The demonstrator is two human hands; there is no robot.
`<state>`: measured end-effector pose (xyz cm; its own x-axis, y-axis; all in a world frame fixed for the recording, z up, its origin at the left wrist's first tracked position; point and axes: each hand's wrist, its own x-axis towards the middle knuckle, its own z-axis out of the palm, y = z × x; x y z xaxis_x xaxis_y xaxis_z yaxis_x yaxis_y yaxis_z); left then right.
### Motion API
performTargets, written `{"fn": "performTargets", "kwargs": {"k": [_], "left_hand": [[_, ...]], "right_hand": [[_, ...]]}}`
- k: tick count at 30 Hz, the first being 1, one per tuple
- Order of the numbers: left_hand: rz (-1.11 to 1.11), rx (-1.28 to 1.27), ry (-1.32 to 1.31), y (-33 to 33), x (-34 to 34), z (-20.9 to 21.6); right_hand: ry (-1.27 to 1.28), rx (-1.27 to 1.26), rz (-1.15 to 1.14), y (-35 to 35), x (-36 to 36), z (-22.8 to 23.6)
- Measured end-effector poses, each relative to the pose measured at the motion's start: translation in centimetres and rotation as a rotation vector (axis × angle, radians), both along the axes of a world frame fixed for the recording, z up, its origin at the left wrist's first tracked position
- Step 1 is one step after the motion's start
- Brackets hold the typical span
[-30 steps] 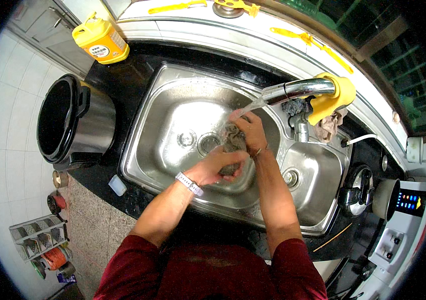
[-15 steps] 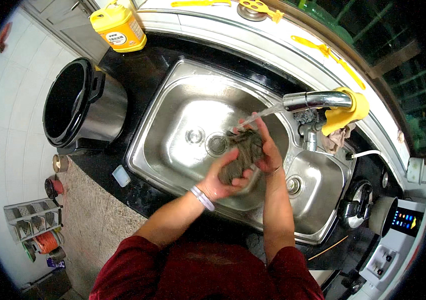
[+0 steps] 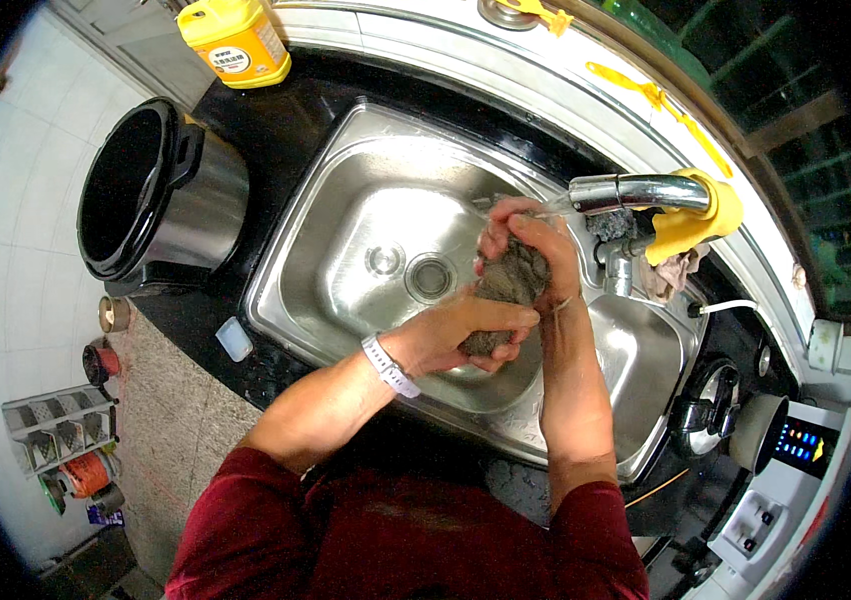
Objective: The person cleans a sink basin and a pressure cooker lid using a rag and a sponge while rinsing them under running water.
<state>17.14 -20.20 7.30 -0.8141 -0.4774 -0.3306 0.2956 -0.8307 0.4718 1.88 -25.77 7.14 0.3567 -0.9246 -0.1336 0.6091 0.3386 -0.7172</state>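
A wet, bunched grey-brown cloth (image 3: pixel 514 276) is squeezed between my two hands over the right side of the large steel sink basin (image 3: pixel 336 215). My left hand (image 3: pixel 451 328) wraps round its lower end, thumb across the top. Higher up, my right hand (image 3: pixel 551 248) closes on the other end, fingers curled over it. Water runs from the chrome faucet (image 3: pixel 641 192) onto my right hand's fingers and splashes there. Part of the cloth is hidden by my fingers.
A yellow cloth (image 3: pixel 691 230) drapes over the faucet. The smaller basin (image 3: pixel 626 345) adjoins on the right. An open steel pot (image 3: pixel 201 205) and a yellow jug (image 3: pixel 236 45) stand on the left counter, with a pale rectangular dish (image 3: pixel 235 340) near its edge. A black-handled lid (image 3: pixel 708 410) lies at right.
Both hands and the cloth have shifted a little right. My right hand's fingers have curled over the cloth, which is now bunched tighter. The left thumb has moved across it.
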Motion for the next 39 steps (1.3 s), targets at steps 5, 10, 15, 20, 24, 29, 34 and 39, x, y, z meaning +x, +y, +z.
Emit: {"fn": "performTargets", "kwargs": {"k": [5, 10, 15, 20, 24, 29, 34, 39], "left_hand": [[0.104, -0.103, -0.253, -0.9, -0.4, -0.9], [0.130, -0.136, -0.435, -1.0, -0.9, -3.3], [0.156, -0.219, -0.627, -0.6, -1.5, -6.7], [0.150, -0.298, -0.762, -0.1, -2.3, -8.3], [0.161, -1.154, -1.023, 1.0, -2.5, -15.0], [-0.138, -1.591, -1.288, 1.6, -2.9, -19.2], [-0.041, -1.971, -1.219, 4.0, -1.0, -21.4], [0.149, -1.130, -1.241, 4.7, -0.7, -14.7]], "right_hand": [[0.349, -0.006, 0.050, -1.2, 1.0, -0.1], [0.822, -0.357, -0.021, -1.6, 1.2, -4.3], [1.178, -0.480, -0.002, -1.1, 1.9, -7.0], [1.763, -1.201, -0.161, -0.4, 1.4, -12.0], [1.480, -0.691, -0.126, 0.7, 2.3, -13.6], [1.529, -0.425, -0.154, 1.3, 2.6, -15.9], [1.288, -0.206, -0.176, 3.6, 3.0, -16.2], [1.027, -0.170, -0.129, 5.6, -1.4, -12.5]]}}
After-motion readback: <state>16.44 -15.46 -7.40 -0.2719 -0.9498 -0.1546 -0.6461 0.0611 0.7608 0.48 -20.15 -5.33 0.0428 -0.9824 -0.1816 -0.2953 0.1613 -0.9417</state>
